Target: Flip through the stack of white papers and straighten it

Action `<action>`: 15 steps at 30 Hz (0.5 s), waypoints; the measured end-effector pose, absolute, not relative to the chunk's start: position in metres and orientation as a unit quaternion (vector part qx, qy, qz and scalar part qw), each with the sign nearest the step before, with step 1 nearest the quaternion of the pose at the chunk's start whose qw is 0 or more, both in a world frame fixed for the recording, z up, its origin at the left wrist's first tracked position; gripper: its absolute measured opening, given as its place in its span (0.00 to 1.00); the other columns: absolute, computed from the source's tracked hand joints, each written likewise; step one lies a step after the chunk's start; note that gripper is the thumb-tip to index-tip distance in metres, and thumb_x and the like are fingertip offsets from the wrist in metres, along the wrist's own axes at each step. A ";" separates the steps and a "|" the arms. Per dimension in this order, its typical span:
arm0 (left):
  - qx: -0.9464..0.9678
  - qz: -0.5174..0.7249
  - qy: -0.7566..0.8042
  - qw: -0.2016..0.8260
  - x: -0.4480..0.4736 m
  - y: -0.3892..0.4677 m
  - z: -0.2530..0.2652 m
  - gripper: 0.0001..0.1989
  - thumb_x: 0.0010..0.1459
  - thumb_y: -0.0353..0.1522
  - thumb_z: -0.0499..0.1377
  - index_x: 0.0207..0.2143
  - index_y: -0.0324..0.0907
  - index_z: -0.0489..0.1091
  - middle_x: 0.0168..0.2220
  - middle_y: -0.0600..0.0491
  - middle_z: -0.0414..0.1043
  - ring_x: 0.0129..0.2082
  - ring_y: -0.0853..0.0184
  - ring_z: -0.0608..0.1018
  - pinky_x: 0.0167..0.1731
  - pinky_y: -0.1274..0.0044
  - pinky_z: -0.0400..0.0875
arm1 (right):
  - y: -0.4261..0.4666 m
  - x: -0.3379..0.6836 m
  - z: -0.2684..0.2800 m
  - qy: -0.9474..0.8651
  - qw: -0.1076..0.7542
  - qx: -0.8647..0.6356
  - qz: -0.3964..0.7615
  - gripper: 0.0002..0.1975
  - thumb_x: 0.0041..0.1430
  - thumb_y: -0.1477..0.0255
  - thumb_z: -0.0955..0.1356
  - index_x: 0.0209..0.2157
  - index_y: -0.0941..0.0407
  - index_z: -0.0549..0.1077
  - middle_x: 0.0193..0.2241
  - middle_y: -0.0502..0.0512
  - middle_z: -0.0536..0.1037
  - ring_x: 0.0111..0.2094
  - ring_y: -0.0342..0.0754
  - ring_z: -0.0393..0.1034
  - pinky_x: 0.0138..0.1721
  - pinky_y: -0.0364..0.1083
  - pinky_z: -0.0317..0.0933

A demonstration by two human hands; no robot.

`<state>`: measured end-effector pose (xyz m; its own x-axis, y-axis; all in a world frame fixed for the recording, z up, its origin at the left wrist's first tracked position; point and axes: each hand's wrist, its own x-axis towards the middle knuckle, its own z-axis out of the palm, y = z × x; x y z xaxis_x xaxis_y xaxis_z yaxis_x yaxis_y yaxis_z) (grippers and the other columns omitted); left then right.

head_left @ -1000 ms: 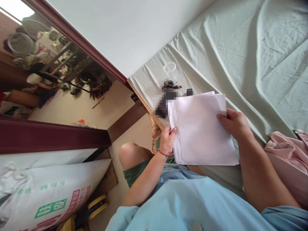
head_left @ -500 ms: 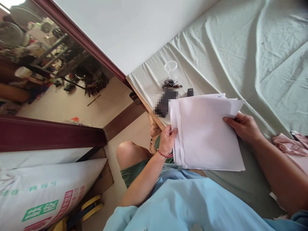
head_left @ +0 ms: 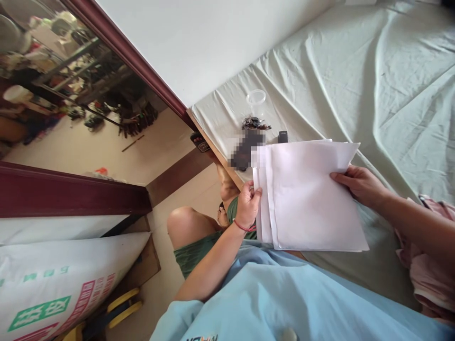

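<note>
A loose stack of white paper sheets is held up above my lap and the sheet-covered bed, its edges fanned out on the left side. My left hand grips the stack's left edge, thumb on top and fingers behind. At the upper right edge, my right hand pinches the sheets, its thumb in front and the other fingers partly hidden behind the paper. The top sheet's visible face looks blank.
Beyond the papers lie a blurred-out dark object, a bunch of keys, a small black item and a clear plastic cup. Pink cloth lies at right. A printed white sack stands lower left.
Both hands keep hold of the paper stack, which has shifted very slightly. The view has turned a little, and more of the pink cloth shows beneath my right arm.
</note>
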<state>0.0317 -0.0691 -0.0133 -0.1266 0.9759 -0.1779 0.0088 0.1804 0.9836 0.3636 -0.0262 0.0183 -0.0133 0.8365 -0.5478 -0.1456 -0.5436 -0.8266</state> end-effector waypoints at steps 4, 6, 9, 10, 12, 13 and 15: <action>0.425 0.485 0.567 0.513 0.028 -0.071 -0.008 0.20 0.62 0.45 0.64 0.50 0.44 0.68 0.27 0.57 0.72 0.23 0.69 0.73 0.24 0.76 0.68 | -0.024 0.366 0.024 -0.242 0.405 -0.586 0.659 0.27 0.27 0.65 0.86 0.34 0.54 0.84 0.30 0.53 0.85 0.27 0.48 0.78 0.30 0.43 0.77; 0.429 0.490 0.558 0.514 0.027 -0.072 -0.003 0.24 0.64 0.42 0.64 0.58 0.45 0.64 0.27 0.59 0.70 0.22 0.70 0.70 0.23 0.77 0.67 | -0.026 0.370 0.025 -0.227 0.415 -0.598 0.647 0.25 0.27 0.67 0.86 0.33 0.54 0.84 0.29 0.53 0.84 0.26 0.47 0.77 0.29 0.42 0.76; 0.453 0.483 0.554 0.505 0.027 -0.072 0.001 0.29 0.65 0.37 0.61 0.66 0.47 0.59 0.26 0.61 0.66 0.21 0.72 0.66 0.23 0.79 0.64 | -0.035 0.377 0.025 -0.202 0.437 -0.612 0.627 0.19 0.28 0.68 0.85 0.28 0.53 0.83 0.26 0.51 0.83 0.23 0.44 0.74 0.27 0.40 0.74; 0.467 0.475 0.558 0.496 0.027 -0.072 0.002 0.27 0.65 0.36 0.61 0.65 0.47 0.61 0.25 0.61 0.64 0.21 0.72 0.65 0.24 0.79 0.63 | -0.039 0.379 0.025 -0.195 0.444 -0.615 0.622 0.18 0.28 0.68 0.85 0.26 0.53 0.83 0.24 0.50 0.82 0.23 0.43 0.74 0.26 0.40 0.73; 0.502 0.448 0.571 0.470 0.025 -0.071 0.002 0.19 0.64 0.34 0.59 0.57 0.44 0.70 0.25 0.59 0.66 0.23 0.71 0.66 0.26 0.78 0.63 | -0.046 0.381 0.024 -0.189 0.457 -0.618 0.612 0.18 0.25 0.68 0.85 0.24 0.52 0.82 0.22 0.49 0.81 0.21 0.44 0.72 0.24 0.41 0.72; 0.519 0.431 0.578 0.458 0.024 -0.071 0.001 0.15 0.64 0.34 0.58 0.52 0.43 0.74 0.26 0.57 0.68 0.24 0.70 0.67 0.27 0.78 0.64 | -0.049 0.381 0.024 -0.190 0.469 -0.615 0.605 0.19 0.23 0.67 0.84 0.23 0.51 0.81 0.21 0.49 0.80 0.20 0.45 0.72 0.23 0.43 0.72; 0.543 0.401 0.591 0.441 0.022 -0.071 0.002 0.11 0.64 0.34 0.58 0.43 0.41 0.78 0.29 0.54 0.73 0.27 0.69 0.70 0.29 0.77 0.65 | -0.050 0.377 0.022 -0.203 0.505 -0.605 0.581 0.21 0.19 0.64 0.84 0.22 0.51 0.80 0.21 0.50 0.80 0.21 0.49 0.73 0.24 0.48 0.74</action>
<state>0.0223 -0.0711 0.0016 -0.0208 0.9962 -0.0847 0.2883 0.0871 0.9536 0.3773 -0.0502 0.0223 0.2419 0.8321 -0.4991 -0.3415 -0.4085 -0.8465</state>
